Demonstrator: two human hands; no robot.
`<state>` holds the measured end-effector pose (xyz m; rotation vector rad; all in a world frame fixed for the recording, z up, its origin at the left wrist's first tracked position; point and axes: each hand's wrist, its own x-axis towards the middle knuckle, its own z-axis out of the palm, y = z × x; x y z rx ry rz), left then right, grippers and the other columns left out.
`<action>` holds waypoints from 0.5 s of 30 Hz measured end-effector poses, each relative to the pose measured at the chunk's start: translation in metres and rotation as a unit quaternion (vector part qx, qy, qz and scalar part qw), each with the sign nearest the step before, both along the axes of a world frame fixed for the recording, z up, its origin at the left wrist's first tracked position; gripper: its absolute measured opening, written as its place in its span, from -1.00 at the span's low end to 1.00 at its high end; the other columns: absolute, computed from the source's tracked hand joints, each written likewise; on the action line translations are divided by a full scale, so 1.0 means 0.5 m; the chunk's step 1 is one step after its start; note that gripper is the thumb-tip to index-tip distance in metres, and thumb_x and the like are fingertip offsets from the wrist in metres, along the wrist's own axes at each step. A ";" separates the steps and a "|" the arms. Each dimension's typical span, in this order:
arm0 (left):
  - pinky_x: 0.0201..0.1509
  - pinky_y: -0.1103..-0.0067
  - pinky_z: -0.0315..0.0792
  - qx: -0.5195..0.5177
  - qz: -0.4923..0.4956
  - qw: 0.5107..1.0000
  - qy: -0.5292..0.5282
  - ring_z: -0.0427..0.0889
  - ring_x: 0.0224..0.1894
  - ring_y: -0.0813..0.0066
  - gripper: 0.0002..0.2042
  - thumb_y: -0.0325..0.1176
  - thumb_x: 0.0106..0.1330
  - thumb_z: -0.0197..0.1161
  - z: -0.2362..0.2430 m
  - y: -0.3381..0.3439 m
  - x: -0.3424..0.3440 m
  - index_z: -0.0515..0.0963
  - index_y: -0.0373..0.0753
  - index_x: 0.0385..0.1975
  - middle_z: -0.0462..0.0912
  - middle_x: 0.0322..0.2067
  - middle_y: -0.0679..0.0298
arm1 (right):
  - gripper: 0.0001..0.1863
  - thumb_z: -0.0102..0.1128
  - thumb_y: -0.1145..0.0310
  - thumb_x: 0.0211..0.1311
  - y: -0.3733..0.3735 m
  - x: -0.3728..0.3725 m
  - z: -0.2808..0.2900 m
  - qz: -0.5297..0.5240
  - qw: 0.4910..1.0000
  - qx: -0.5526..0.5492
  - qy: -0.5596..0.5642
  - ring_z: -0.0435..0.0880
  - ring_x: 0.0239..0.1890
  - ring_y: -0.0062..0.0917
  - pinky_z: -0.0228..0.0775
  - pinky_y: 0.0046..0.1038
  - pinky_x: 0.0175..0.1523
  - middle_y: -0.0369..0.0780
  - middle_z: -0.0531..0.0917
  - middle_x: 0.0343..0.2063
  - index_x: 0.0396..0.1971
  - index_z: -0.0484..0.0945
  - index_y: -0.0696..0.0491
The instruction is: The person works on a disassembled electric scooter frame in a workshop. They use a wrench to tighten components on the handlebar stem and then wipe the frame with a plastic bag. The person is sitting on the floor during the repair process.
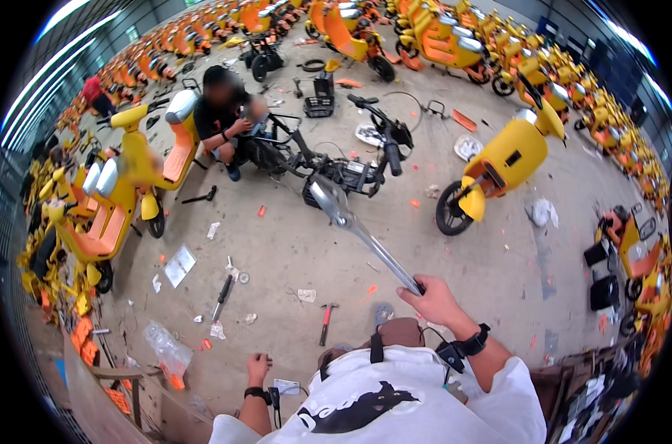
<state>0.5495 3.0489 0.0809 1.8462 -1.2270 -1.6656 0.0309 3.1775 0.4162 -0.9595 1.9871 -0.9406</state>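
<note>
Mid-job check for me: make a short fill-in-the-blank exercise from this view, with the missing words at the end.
1. The long metal wrench is gripped in the person's ____ hand.
2. The hammer lying on the floor has a ____ handle.
3. The scooter standing just to the right of the stripped frame has a ____ body.
4. The co-worker beside that frame wears a mostly ____ shirt.

Missing words: right; red; yellow; black.

Your right hand (433,300) is clenched, forearm (460,325) stretched forward; your left hand (257,368) hangs low, seemingly half-curled.
</note>
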 end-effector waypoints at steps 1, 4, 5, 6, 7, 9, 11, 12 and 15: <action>-0.57 0.59 0.45 -0.036 -0.020 0.999 -0.018 0.60 -0.59 0.43 -0.81 -0.39 0.23 0.11 0.015 -0.029 -0.030 0.53 -0.42 -0.31 0.64 -0.52 0.10 | -0.61 0.29 0.15 0.09 0.001 0.003 -0.003 -0.028 0.999 0.002 0.016 0.36 -0.66 -0.64 0.25 -0.45 -0.52 -0.23 0.43 -0.77 -0.60 0.51 0.22; -0.53 0.58 0.48 -0.069 -0.075 0.994 -0.040 0.63 -0.55 0.42 -0.78 -0.36 0.26 0.09 0.034 -0.055 -0.107 0.54 -0.43 -0.33 0.66 -0.50 0.08 | -0.61 0.28 0.16 0.11 0.037 -0.029 -0.039 -0.085 0.993 -0.034 0.068 0.33 -0.66 -0.64 0.22 -0.45 -0.52 -0.24 0.42 -0.77 -0.60 0.49 0.22; -0.51 0.57 0.49 -0.068 -0.091 0.992 -0.050 0.63 -0.55 0.40 -0.78 -0.37 0.25 0.09 0.035 -0.052 -0.125 0.54 -0.45 -0.35 0.66 -0.51 0.08 | -0.61 0.27 0.16 0.12 0.051 -0.046 -0.058 -0.108 0.992 -0.046 0.036 0.32 -0.67 -0.61 0.21 -0.45 -0.53 -0.22 0.42 -0.78 -0.62 0.47 0.21; -0.49 0.56 0.50 -0.065 -0.109 0.990 -0.068 0.64 -0.54 0.39 -0.78 -0.39 0.24 0.09 0.036 -0.046 -0.138 0.55 -0.47 -0.36 0.66 -0.52 0.09 | -0.61 0.27 0.16 0.12 0.065 -0.059 -0.072 -0.101 0.992 -0.071 0.033 0.34 -0.68 -0.59 0.21 -0.45 -0.53 -0.22 0.42 -0.77 -0.62 0.47 0.21; -0.50 0.55 0.50 -0.050 -0.129 0.987 -0.086 0.64 -0.55 0.39 -0.78 -0.39 0.24 0.10 0.031 -0.030 -0.155 0.55 -0.47 -0.37 0.66 -0.52 0.09 | -0.61 0.27 0.16 0.12 0.089 -0.081 -0.097 -0.118 0.990 -0.062 0.037 0.35 -0.68 -0.58 0.22 -0.44 -0.52 -0.22 0.43 -0.77 -0.61 0.48 0.21; -0.51 0.53 0.51 0.010 -0.152 0.980 -0.129 0.65 -0.56 0.39 -0.77 -0.37 0.23 0.11 0.031 0.000 -0.184 0.56 -0.45 -0.35 0.67 -0.51 0.10 | -0.63 0.26 0.15 0.12 0.145 -0.140 -0.155 -0.152 0.988 0.014 -0.017 0.34 -0.64 -0.64 0.22 -0.48 -0.49 -0.31 0.39 -0.75 -0.58 0.51 0.19; -0.51 0.53 0.52 0.068 -0.189 0.971 -0.127 0.67 -0.53 0.38 -0.76 -0.36 0.22 0.11 0.039 0.031 -0.222 0.56 -0.45 -0.29 0.68 -0.46 0.11 | -0.63 0.21 0.14 0.11 0.193 -0.217 -0.252 -0.171 0.974 0.140 -0.044 0.48 -0.61 -0.54 0.32 -0.44 -0.44 -0.23 0.46 -0.75 -0.56 0.54 0.20; -0.51 0.53 0.52 0.104 -0.212 0.962 -0.140 0.67 -0.52 0.38 -0.75 -0.36 0.22 0.11 0.048 0.045 -0.248 0.56 -0.44 -0.28 0.69 -0.45 0.11 | -0.63 0.18 0.14 0.11 0.216 -0.257 -0.317 -0.170 0.964 0.198 -0.057 0.55 -0.60 -0.49 0.37 -0.42 -0.41 -0.20 0.50 -0.74 -0.55 0.55 0.21; -0.50 0.53 0.53 0.038 -0.347 0.923 -0.161 0.68 -0.51 0.37 -0.75 -0.36 0.23 0.10 0.086 0.058 -0.345 0.56 -0.44 -0.26 0.69 -0.45 0.11 | -0.57 0.04 0.08 0.08 0.306 -0.355 -0.545 -0.062 0.923 0.378 0.031 0.67 -0.49 -0.30 0.47 -0.33 -0.27 -0.07 0.62 -0.66 -0.46 0.61 0.21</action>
